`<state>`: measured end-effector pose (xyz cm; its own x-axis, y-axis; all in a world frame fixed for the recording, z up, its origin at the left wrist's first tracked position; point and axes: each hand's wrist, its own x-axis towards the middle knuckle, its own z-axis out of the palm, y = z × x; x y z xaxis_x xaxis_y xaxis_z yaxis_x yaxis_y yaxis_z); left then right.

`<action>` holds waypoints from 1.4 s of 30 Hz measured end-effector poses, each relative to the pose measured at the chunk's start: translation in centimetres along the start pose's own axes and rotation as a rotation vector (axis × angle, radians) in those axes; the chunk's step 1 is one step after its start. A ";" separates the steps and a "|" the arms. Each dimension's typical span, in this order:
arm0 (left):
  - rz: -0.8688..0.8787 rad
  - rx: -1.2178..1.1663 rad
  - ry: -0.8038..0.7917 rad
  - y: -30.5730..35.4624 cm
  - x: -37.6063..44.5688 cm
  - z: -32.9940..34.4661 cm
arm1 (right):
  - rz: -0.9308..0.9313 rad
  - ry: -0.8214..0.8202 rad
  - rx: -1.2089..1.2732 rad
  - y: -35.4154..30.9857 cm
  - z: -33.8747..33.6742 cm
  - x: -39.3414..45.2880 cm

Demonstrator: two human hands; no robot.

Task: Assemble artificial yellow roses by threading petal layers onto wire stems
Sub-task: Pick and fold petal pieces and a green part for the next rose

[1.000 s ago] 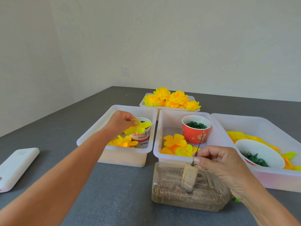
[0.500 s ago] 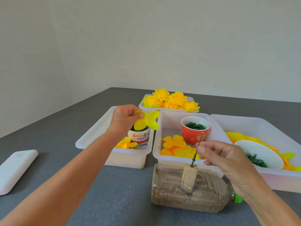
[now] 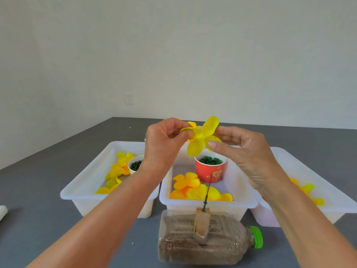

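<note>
A yellow petal layer (image 3: 201,137) is held up in the air above the bins. My left hand (image 3: 164,146) pinches its left petal and my right hand (image 3: 241,149) pinches its right side. Below them a thin green wire stem (image 3: 207,192) stands upright, stuck in a small wooden block (image 3: 201,222) on top of a sand-filled plastic bottle (image 3: 204,240) lying on its side. Neither hand touches the stem. More loose yellow petal layers (image 3: 191,187) lie in the middle white bin (image 3: 208,204).
A red paper cup of green rings (image 3: 210,168) stands in the middle bin. The left white bin (image 3: 85,194) holds petals and a white cup (image 3: 136,164). A right bin (image 3: 332,206) holds more petals. A white object (image 3: 2,210) lies at far left.
My left hand lifted the petal layer out of the left bin to chest height. My right hand let go of the wire stem and rose to grip the petal layer too.
</note>
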<state>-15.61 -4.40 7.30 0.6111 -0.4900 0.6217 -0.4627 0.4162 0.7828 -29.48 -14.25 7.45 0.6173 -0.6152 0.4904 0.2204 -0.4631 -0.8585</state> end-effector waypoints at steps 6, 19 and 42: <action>0.020 -0.026 -0.074 0.1 -0.8 1.3 | -0.024 -0.001 0.095 1.1 -0.1 0.4; 0.511 0.540 -0.141 -2.0 -2.3 1.3 | -0.829 0.249 -0.754 3.8 -1.1 -0.8; 0.019 0.312 -0.244 -3.1 -3.7 -0.1 | 0.122 -0.099 0.142 5.4 0.1 -3.0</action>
<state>-16.38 -3.80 2.61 0.4473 -0.6680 0.5948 -0.6681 0.1926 0.7187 -30.03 -14.83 1.35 0.7159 -0.5918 0.3705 0.2397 -0.2900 -0.9265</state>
